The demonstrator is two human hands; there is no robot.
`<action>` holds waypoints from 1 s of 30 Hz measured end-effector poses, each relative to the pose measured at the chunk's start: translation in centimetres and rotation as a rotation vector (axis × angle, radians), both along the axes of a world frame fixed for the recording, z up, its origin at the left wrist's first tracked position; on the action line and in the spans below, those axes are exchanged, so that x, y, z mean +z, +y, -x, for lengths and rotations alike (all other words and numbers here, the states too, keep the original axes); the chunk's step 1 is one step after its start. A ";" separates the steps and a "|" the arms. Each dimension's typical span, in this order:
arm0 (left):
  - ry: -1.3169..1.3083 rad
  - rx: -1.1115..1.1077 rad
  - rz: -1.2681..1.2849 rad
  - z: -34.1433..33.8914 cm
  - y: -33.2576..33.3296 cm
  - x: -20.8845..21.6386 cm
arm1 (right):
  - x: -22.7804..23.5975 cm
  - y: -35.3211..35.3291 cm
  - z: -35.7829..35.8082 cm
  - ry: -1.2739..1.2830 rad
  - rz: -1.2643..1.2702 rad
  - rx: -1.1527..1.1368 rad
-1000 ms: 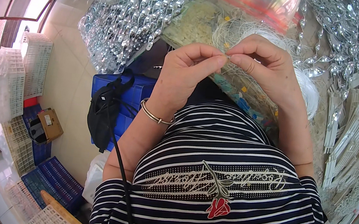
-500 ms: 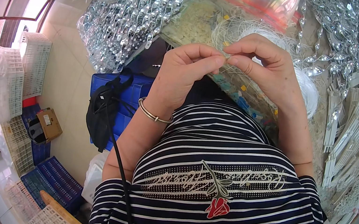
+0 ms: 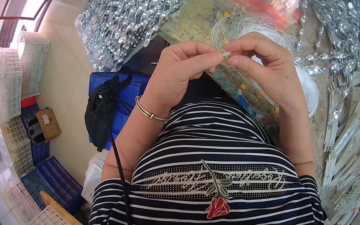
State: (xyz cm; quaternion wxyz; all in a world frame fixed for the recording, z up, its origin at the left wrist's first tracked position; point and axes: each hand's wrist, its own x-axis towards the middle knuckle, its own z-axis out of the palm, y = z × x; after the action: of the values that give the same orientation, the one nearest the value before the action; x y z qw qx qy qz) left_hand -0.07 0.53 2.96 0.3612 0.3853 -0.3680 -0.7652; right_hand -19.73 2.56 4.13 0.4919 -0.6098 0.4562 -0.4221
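Observation:
Both hands meet above the front of the table, fingertips almost touching. A tiny pale, shiny piece [image 3: 226,53] shows between them, too small to name. My right hand [image 3: 266,67] pinches it between thumb and forefinger. My left hand [image 3: 180,65] is closed in a pinch at its other side; what lies inside those fingertips is hidden. Just beyond the hands is a loose coil of thin white string [image 3: 269,32], partly covered by the right hand. Pale small bits lie in a heap [image 3: 196,17] beyond the left hand.
Shiny silver twisted strips [image 3: 134,14] hang over the table's left side, with more [image 3: 347,26] at the far right. Grey-white slats [image 3: 357,132] are piled at right. A clear bag with red bands [image 3: 251,0] lies at the back. A blue crate [image 3: 122,117] carries a black bag [image 3: 101,113].
My left hand has shifted slightly left, widening the gap between the fingertips. The small shiny piece now shows between them. The right hand stays nearly in place.

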 end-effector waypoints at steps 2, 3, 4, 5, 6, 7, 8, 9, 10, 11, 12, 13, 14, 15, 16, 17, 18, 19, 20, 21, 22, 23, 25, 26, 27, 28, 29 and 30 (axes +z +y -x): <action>-0.007 0.002 0.003 0.0 0.0 0.0 | 0.0 0.0 -0.1 -0.001 -0.006 -0.006; -0.012 -0.004 0.019 0.0 0.0 0.0 | 0.1 0.0 -0.1 -0.003 -0.011 -0.013; -0.018 -0.009 0.034 0.0 0.0 0.0 | 0.1 0.0 0.0 -0.003 -0.011 -0.013; -0.018 -0.010 0.035 -0.1 0.0 0.1 | 0.2 -0.1 0.0 -0.001 -0.016 -0.001; -0.018 -0.016 0.028 -0.1 0.0 0.2 | 0.3 0.0 0.1 0.001 -0.020 0.011; -0.018 -0.022 0.022 -0.1 0.0 0.2 | 0.2 0.0 0.1 0.001 -0.021 0.011; -0.018 -0.022 0.022 -0.1 0.0 0.2 | 0.2 0.0 0.1 0.010 -0.014 0.003; -0.020 -0.025 0.033 -0.1 0.0 0.2 | 0.1 -0.1 0.1 0.019 -0.008 -0.005; -0.023 -0.027 0.044 -0.1 0.0 0.2 | 0.0 -0.1 0.1 0.019 -0.009 -0.005; -0.022 -0.027 0.044 -0.1 0.0 0.2 | -0.1 0.0 0.1 0.014 0.005 -0.003; -0.023 -0.029 0.036 -0.1 0.0 0.3 | -0.1 -0.1 0.1 0.008 0.019 -0.001; -0.023 -0.031 0.029 -0.1 0.0 0.3 | -0.1 -0.1 0.1 0.008 0.019 0.000; -0.022 -0.031 0.029 -0.1 0.0 0.3 | 0.0 -0.1 0.1 0.005 0.018 0.003; -0.021 -0.032 0.035 -0.1 -0.1 0.2 | 0.0 -0.1 0.1 0.002 0.016 0.006; -0.019 -0.033 0.041 -0.2 -0.1 0.2 | 0.0 -0.1 0.0 0.002 0.016 0.007; -0.018 -0.033 0.040 -0.2 -0.1 0.2 | 0.0 0.0 0.0 0.007 0.025 0.005; -0.021 -0.028 0.034 -0.1 -0.1 0.3 | 0.0 0.0 0.0 0.012 0.033 0.003; -0.023 -0.024 0.028 -0.1 0.0 0.3 | 0.0 -0.1 0.0 0.012 0.032 0.003; -0.023 -0.024 0.027 -0.1 0.0 0.3 | 0.0 -0.1 0.0 0.008 0.032 0.003; -0.026 -0.022 0.036 -0.1 0.0 0.3 | 0.0 -0.1 0.0 0.003 0.031 0.005; -0.028 -0.020 0.044 -0.1 0.0 0.3 | 0.0 -0.1 0.0 0.002 0.031 0.005; -0.028 -0.019 0.044 -0.1 0.0 0.3 | 0.0 -0.1 0.0 0.010 0.036 0.005; -0.031 -0.023 0.033 -0.1 -0.1 0.3 | 0.0 -0.1 0.1 0.019 0.040 0.005; -0.030 -0.024 0.032 -0.1 -0.1 0.3 | 0.0 -0.2 0.1 0.015 0.041 0.006; -0.029 -0.025 0.035 -0.1 -0.1 0.3 | 0.0 -0.2 0.1 0.011 0.041 0.006; -0.028 -0.026 0.038 -0.1 -0.1 0.2 | 0.0 -0.1 0.0 0.011 0.040 0.006; -0.028 -0.026 0.038 -0.1 -0.1 0.2 | 0.1 -0.1 0.0 0.018 0.041 0.001; -0.028 -0.023 0.028 -0.1 -0.1 0.2 | 0.1 -0.1 0.0 0.027 0.042 -0.004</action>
State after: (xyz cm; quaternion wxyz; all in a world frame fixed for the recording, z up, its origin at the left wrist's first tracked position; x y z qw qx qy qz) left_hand 0.01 0.46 3.15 0.3526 0.3864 -0.3882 -0.7587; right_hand -19.73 2.46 4.22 0.4719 -0.6247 0.4550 -0.4244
